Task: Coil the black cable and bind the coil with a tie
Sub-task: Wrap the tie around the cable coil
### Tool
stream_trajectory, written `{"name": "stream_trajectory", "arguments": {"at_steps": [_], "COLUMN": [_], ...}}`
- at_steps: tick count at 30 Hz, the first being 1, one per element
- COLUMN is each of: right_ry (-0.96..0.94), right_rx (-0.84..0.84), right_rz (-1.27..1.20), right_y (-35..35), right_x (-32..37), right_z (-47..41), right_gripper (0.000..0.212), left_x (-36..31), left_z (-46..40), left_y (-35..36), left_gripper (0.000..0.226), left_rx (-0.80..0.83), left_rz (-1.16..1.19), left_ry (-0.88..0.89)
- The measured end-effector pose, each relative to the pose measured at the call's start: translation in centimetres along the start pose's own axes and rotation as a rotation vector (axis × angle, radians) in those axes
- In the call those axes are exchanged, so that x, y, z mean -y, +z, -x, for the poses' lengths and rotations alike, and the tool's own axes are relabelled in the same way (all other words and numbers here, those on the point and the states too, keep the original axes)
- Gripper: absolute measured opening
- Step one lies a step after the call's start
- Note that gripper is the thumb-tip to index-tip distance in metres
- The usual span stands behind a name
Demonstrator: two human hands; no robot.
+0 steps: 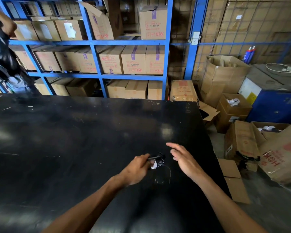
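Big scuffed black tabletop (pixel 74 140) in a storeroom, blue steel racks (pixel 94 42) stuffed with brown cardboard cartons (pixel 133 59) at 12 o'clock. Table's right edge drops off at 3 o'clock onto a floor full of loose boxes; loads of bare top toward 9. Left hand (pixel 138 169) is pinched round the small black cable bundle (pixel 155 157), white tag under it. Right hand (pixel 183 158) just at its 3 o'clock, fingers spread, holding nothing.
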State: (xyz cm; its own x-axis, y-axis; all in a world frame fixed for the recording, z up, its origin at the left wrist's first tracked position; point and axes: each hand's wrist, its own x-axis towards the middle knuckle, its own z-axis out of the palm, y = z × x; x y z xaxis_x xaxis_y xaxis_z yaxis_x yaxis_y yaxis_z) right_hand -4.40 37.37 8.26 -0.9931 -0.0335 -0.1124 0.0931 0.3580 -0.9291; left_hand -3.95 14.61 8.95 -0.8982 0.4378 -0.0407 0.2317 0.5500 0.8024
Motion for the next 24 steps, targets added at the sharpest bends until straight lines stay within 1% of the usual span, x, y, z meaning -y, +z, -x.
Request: {"name": "stream_trajectory", "arguments": {"at_steps": [2,4,5,6,7,9,10,12,13,15,17,19,20,24], "right_ry": [-0.123,-0.274,-0.356,-0.430,-0.489,-0.562,-0.593,-0.630,-0.633,-0.629,-0.688,-0.730,-0.717,-0.621], "right_rx": [0.017,0.020,0.015,0.010,-0.010,-0.096,-0.157,-0.264,-0.301,-0.319,-0.271,-0.223,-0.208,-0.119], "right_rz": [-0.076,0.008,0.071,0.120,0.142,0.118,0.117,0.149,0.164,0.186,0.246,0.305,0.304,0.136], "right_y": [-0.9,-1.4,-1.4,-1.3,-1.2,-0.7,-0.6,-0.3,-0.2,0.2,0.5,0.6,0.6,0.9], "right_x": [-0.2,-0.6,-0.8,-0.9,-1.0,-0.8,-0.5,0.0,0.1,0.4,0.7,0.8,0.8,0.9], "right_z": [1.0,1.8,2.0,2.2,2.2,2.2,2.1,1.9,1.8,1.7,1.7,1.7,1.7,2.2], "right_gripper": [0.055,0.072,0.074,0.068,0.054,0.026,0.019,0.016,0.016,0.028,0.040,0.041,0.040,0.038], "left_x": [-0.2,-0.2,-0.3,-0.2,-0.3,-0.6,-0.8,-1.4,-1.6,-1.9,-2.3,-2.6,-2.7,-3.1], "left_z": [-0.4,-1.3,-1.6,-1.9,-2.2,-2.6,-2.7,-2.8,-2.9,-2.8,-2.6,-2.4,-2.3,-2.0], "left_y": [-0.5,-0.8,-0.9,-0.8,-0.8,-0.6,-0.5,-0.3,-0.3,-0.2,0.0,0.1,0.1,-0.1], "left_gripper": [0.023,0.028,0.029,0.030,0.031,0.031,0.029,0.029,0.035,0.046,0.042,0.037,0.039,0.051], "left_rx": [-0.019,-0.061,-0.082,-0.097,-0.103,-0.106,-0.099,-0.083,-0.077,-0.067,-0.078,-0.094,-0.098,-0.108], "left_rz": [0.335,0.541,0.626,0.715,0.807,0.946,0.992,1.056,1.066,1.041,1.038,1.087,1.101,1.068], "left_ry": [-0.123,-0.156,-0.161,-0.182,-0.211,-0.264,-0.275,-0.278,-0.285,-0.308,-0.318,-0.332,-0.341,-0.363]}}
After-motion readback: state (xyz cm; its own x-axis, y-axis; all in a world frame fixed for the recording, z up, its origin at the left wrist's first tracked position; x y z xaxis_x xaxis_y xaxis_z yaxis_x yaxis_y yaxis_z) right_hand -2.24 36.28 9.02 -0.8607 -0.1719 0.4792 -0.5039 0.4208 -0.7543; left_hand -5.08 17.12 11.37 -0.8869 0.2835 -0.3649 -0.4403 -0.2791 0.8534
